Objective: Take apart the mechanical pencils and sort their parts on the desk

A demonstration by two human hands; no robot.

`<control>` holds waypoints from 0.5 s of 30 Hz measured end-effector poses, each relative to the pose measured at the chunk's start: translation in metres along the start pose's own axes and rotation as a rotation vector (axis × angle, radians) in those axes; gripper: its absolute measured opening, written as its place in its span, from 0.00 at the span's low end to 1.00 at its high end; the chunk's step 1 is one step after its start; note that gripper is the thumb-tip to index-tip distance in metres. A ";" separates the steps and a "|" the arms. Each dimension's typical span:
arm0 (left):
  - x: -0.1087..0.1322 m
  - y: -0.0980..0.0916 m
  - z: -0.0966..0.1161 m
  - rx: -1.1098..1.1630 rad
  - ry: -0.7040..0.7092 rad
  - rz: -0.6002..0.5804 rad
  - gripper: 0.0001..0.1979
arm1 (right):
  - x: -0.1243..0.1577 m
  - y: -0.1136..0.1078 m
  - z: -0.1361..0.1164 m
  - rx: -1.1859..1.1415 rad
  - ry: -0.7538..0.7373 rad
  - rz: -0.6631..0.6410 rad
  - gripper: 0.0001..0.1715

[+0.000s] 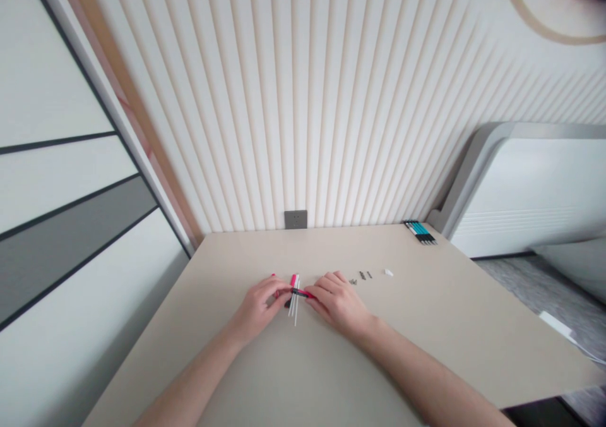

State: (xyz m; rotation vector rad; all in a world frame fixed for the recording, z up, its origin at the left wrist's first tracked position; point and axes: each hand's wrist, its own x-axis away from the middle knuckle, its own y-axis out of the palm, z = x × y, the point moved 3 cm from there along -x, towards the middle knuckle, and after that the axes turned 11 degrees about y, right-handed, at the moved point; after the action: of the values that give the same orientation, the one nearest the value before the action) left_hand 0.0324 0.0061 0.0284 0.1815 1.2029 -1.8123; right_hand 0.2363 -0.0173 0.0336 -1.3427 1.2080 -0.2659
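Hands curled closed, the left hand (259, 308) and right hand (339, 303) grip a red pen (300, 293) from opposite ends, across white rods (294, 308).

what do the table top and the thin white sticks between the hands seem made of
The table top looks like matte laminate: even beige surface, no visible grain. The thin white sticks look like smooth plastic tubes with a faint sheen, but they are too small to be sure.

Straight ahead, ribbed cream wall (303, 98), grey wall socket (296, 219) just above far edge of beige table (454, 313). Over on left, white-and-grey panelled wall (61, 187). Right, grey-framed white furniture panel (525, 193), mottled grey floor (558, 282) below.
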 end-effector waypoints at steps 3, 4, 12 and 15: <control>0.002 -0.001 0.000 -0.017 -0.016 -0.003 0.10 | -0.001 0.000 0.003 0.027 0.020 0.013 0.09; 0.002 -0.001 0.000 -0.026 -0.007 -0.012 0.11 | -0.001 0.000 0.004 0.036 0.021 0.011 0.09; -0.001 0.002 0.003 -0.108 0.099 -0.088 0.08 | -0.001 0.000 0.000 0.011 -0.002 0.020 0.10; -0.001 0.002 0.003 -0.129 0.108 -0.114 0.09 | 0.000 -0.003 0.001 -0.010 0.009 0.063 0.10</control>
State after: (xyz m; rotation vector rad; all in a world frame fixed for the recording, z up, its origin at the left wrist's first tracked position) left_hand 0.0356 0.0038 0.0292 0.1411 1.4272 -1.8343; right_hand 0.2379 -0.0173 0.0357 -1.3108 1.2578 -0.2219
